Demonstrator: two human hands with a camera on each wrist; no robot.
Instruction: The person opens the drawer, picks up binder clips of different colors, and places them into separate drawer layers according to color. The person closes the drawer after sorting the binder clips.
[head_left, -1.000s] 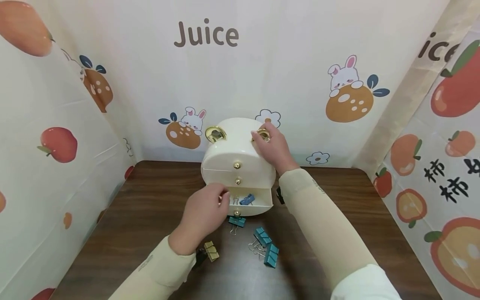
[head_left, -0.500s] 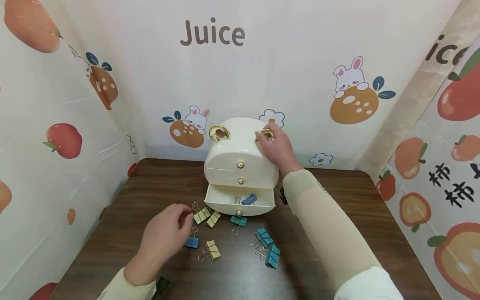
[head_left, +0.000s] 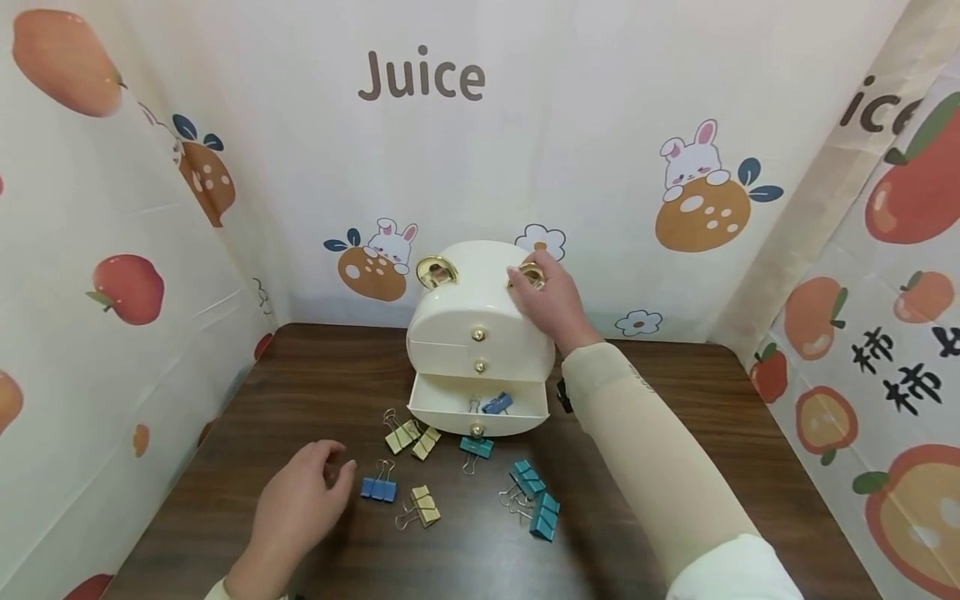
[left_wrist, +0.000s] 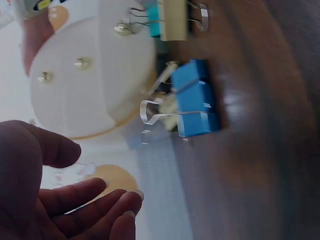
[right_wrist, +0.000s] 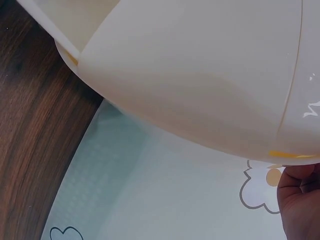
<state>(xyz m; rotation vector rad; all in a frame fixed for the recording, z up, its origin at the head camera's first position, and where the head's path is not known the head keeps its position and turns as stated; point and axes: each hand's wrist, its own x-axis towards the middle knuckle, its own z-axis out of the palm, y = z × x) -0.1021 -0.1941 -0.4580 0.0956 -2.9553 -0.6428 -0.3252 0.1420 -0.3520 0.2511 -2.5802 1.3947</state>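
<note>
A cream mini chest of drawers point(head_left: 480, 300) stands at the back of the table, its bottom drawer point(head_left: 442, 396) pulled out. A blue binder clip point(head_left: 497, 404) lies in that drawer beside another clip's silver wire handles. My right hand point(head_left: 553, 304) grips the gold ear point(head_left: 531, 273) at the chest's top right. Left of the loose clips, my left hand point(head_left: 300, 504) hovers with loosely bent fingers and holds nothing. Nearest to it is a blue binder clip point(head_left: 378, 489) on the table. In the left wrist view, the fingers point(left_wrist: 85, 197) are apart from this blue clip point(left_wrist: 195, 100).
Yellow binder clips point(head_left: 424, 506) lie in front of the chest and to its left. Teal binder clips point(head_left: 545, 517) lie front right, and one teal clip point(head_left: 477, 447) sits just below the drawer. A printed curtain point(head_left: 480, 167) surrounds the brown table point(head_left: 637, 467).
My left hand has moved from the open drawer down and left, away from the chest, uncovering yellow and blue clips on the table. The right hand keeps its grip on the ear.
</note>
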